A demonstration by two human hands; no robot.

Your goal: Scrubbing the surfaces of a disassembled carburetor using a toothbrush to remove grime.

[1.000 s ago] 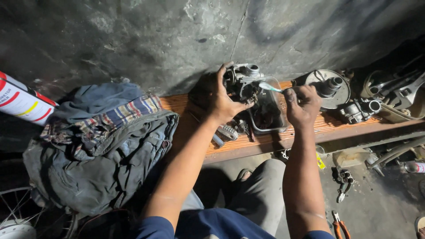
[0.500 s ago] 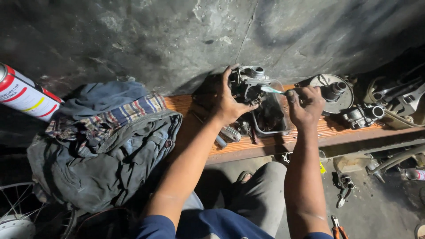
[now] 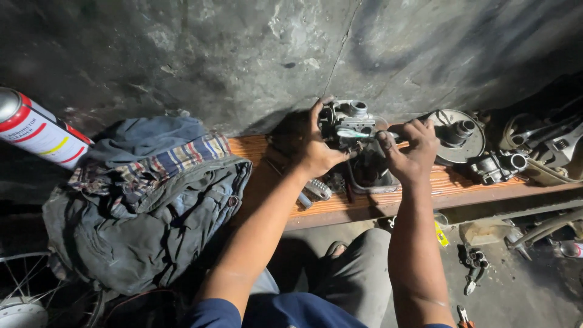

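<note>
Our left hand (image 3: 313,152) still grips the metal part (image 3: 349,121) over the wood shelf (image 3: 461,182), our right hand (image 3: 410,152) still pinches a thin tool (image 3: 358,133) against it, so little has changed.

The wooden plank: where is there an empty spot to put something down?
On the wooden plank, bare wood shows in front of the round metal disc, right of the dark tray. Another strip lies between the clothes pile and left hand. The far right is crowded with metal parts.
</note>
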